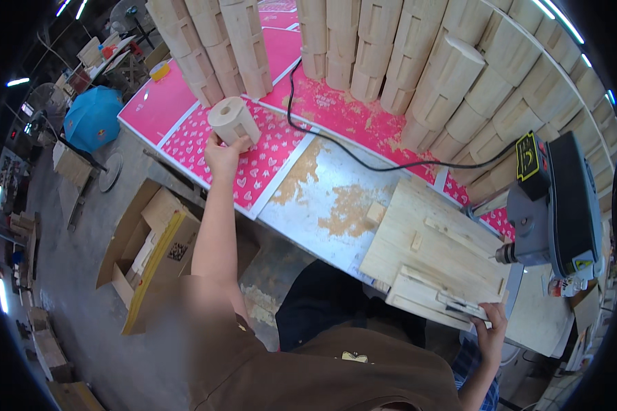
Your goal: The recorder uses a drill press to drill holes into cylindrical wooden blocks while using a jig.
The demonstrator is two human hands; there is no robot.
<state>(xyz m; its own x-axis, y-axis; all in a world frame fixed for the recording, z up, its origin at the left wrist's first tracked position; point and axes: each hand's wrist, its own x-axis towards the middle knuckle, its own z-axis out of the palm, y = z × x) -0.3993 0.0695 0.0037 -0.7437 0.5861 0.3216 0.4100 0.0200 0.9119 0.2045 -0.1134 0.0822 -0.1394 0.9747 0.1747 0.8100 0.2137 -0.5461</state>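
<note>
At the far left of the pink-covered table, my left hand is closed round the lower part of a pale wooden cylinder. The cylinder stands upright, with a round hole in its top and a recess in its side. My right hand is at the near right end of a flat wooden jig, its fingers bent over the edge beside a dark metal fitting. The jig lies on a wooden board. Exactly what those fingers pinch is partly hidden. A drill press hangs over the board's right side.
Stacked wooden cylinders line the table's back, with more columns at the back left. A black cable crosses the table to the drill. Sawdust covers part of the metal top. On the floor at left stands a cardboard box.
</note>
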